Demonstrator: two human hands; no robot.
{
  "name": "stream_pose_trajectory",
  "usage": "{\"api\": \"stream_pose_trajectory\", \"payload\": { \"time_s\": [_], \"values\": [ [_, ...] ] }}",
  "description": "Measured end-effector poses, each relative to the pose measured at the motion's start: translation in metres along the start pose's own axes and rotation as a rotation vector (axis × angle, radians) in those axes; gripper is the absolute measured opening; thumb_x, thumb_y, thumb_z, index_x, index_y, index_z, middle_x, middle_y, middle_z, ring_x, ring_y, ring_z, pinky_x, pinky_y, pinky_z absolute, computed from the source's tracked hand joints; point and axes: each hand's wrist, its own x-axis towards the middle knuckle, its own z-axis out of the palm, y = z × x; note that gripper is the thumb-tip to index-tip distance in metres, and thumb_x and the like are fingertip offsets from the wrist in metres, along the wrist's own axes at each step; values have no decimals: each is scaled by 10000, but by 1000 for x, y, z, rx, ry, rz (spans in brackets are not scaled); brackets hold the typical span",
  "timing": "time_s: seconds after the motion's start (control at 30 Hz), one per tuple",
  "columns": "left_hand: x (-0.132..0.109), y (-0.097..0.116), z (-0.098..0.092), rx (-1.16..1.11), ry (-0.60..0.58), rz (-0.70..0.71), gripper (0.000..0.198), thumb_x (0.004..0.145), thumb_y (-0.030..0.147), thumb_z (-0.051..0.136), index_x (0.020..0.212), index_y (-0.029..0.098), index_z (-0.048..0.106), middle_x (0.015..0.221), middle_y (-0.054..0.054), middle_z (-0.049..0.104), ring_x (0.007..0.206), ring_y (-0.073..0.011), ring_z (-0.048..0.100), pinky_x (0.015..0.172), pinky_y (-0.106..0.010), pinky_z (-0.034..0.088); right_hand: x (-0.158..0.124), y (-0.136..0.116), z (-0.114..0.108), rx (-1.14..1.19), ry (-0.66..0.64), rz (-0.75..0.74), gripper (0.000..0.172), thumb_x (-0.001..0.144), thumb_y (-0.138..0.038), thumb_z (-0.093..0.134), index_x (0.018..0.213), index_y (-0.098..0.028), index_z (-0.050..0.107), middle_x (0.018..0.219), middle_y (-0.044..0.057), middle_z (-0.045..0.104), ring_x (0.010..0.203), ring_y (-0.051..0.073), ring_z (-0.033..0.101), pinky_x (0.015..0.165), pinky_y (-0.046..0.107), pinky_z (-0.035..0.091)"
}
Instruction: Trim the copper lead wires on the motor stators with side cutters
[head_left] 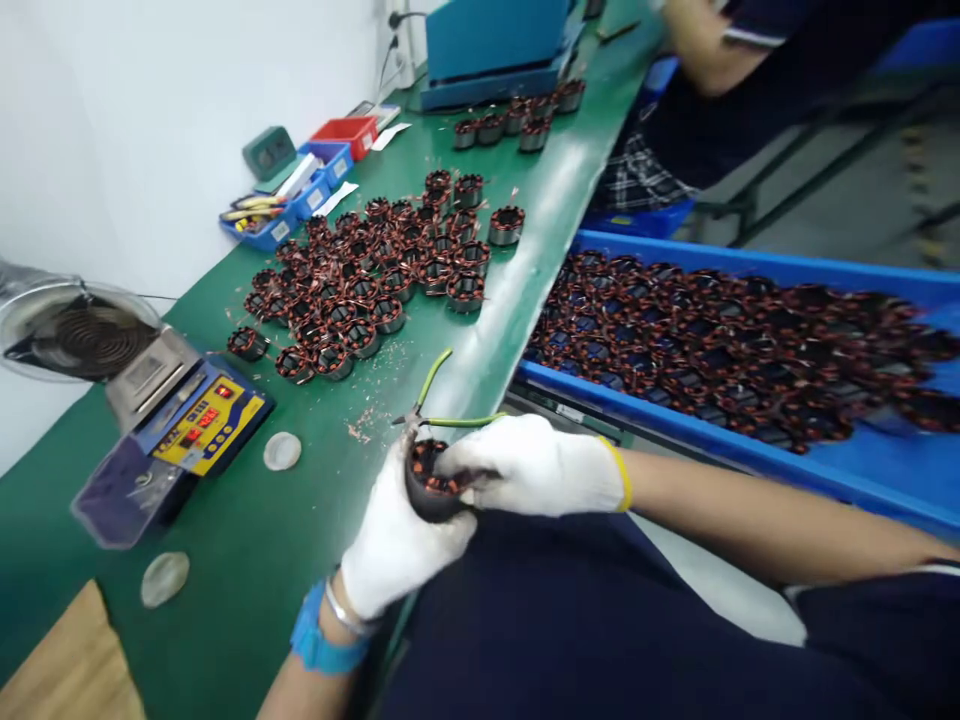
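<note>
A motor stator (435, 497), a dark ring with copper windings, is held at the table's front edge. My left hand (401, 540), in a white glove, is wrapped round its outer side. My right hand (536, 465), gloved in white with a yellow cuff, has its fingers closed on the top rim and windings; the fingertips are partly hidden. Just beyond lie green-handled cutters (431, 400), jaws towards my left hand, handles spread apart. Past them, many more stators (360, 285) stand grouped on the green table (300, 540) among copper wire scraps.
To my right, a blue tray (900, 490) is filled with stators. A yellow-and-blue device (206, 425) with a red display sits at left. Small blue and red bins (352, 133) line the wall. A co-worker's arm (701, 45) shows at the far right.
</note>
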Motion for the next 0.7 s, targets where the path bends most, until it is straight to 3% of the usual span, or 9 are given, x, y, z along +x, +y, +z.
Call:
{"api": "stream_pose_trajectory", "payload": {
  "time_s": [0.1, 0.23, 0.37, 0.57, 0.7],
  "values": [
    [15, 18, 15, 68, 58, -30, 652, 732, 224, 858, 1330, 221, 599, 1348, -117, 783, 1298, -347, 754, 1230, -534, 557, -18, 15, -6, 333, 53, 131, 385, 881, -280, 752, 1249, -188, 813, 1135, 91, 849, 970, 230, 790, 846, 328, 584],
    [24, 32, 28, 142, 110, -156, 558, 712, 300, 907, 1197, 215, 645, 1214, -127, 811, 1107, -367, 791, 1077, -570, 621, -21, 31, 5, 712, 42, 196, 467, 788, -415, 828, 1172, -154, 782, 1092, 98, 845, 927, 247, 782, 823, 366, 624],
    [26, 35, 29, 98, 122, -212, 472, 703, 269, 929, 1096, 241, 668, 1071, -80, 822, 960, -327, 790, 914, -496, 663, -13, 41, 15, 786, 40, 227, 507, 737, -441, 843, 1143, -149, 758, 986, 71, 832, 776, 207, 738, 714, 344, 592],
    [29, 25, 24, -5, 140, -231, 472, 690, 302, 939, 1080, 222, 684, 1042, -65, 812, 916, -263, 763, 822, -385, 645, -7, 40, 9, 852, -12, 267, 467, 713, -362, 862, 1122, -162, 754, 767, -6, 753, 626, 147, 645, 618, 287, 520],
    [34, 16, 22, -202, 35, -330, 480, 736, 460, 885, 1058, 195, 648, 830, -8, 732, 603, -164, 660, 576, -303, 571, -6, 34, 2, 912, -64, 263, 516, 721, -491, 841, 1099, -157, 730, 629, -39, 674, 515, 132, 573, 519, 257, 450]
  ]
}}
